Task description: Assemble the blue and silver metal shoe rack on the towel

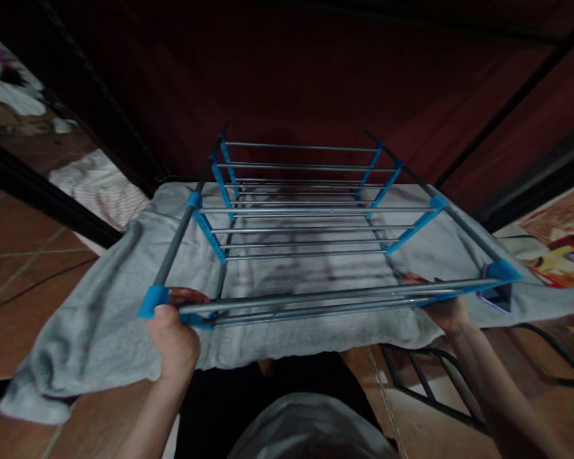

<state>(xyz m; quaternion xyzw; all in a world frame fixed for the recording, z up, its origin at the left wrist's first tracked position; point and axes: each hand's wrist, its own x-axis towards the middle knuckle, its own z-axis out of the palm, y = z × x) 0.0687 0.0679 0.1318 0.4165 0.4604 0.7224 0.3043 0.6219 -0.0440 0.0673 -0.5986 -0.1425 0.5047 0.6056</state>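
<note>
A rack of grey metal rods joined by blue plastic brackets (pixel 316 210) lies over a grey towel-like cloth (pixel 110 319) in front of me. Near its front left corner my left hand (pixel 175 331) is closed on the rods, thumb on the near side by the blue connector (pixel 154 301) and fingers behind. On the right, my right hand (pixel 442 311) grips the front rods from below, beside a blue bracket; the bars partly hide its fingers. Several thinner cross rods run from side to side in tiers toward the back. A small dark purple-edged object (pixel 496 294) sits close to the right front corner.
A dark red panel (pixel 306 70) with dark frame bars stands behind the rack. A striped cloth (pixel 100 191) lies at the left. Colourful packaging (pixel 571 258) is at the right edge. Below are a black metal frame (pixel 428 382) and the tiled floor (pixel 23 274).
</note>
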